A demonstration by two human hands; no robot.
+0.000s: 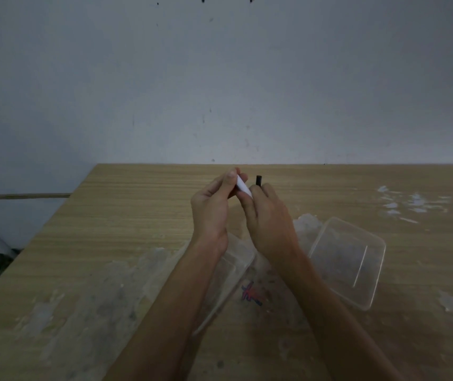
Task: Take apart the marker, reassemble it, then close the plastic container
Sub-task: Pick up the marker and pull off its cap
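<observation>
Both hands are raised above the middle of the wooden table [115, 243]. My left hand [214, 204] pinches the upper end of a white marker barrel [243, 188], which slants down to the right. My right hand [266, 215] grips the barrel's lower end and also holds a short black piece [259, 180], probably the cap, which sticks up above its fingers. A clear plastic container [236, 270] lies under my forearms, mostly hidden. Its clear lid [349, 259] lies apart on the table to the right.
The table's back edge meets a grey wall. Red and blue scribbles [251, 294] mark the tabletop between my forearms. White smears [412, 204] spot the far right. The table's left edge runs diagonally, with dark clutter on the floor beyond it.
</observation>
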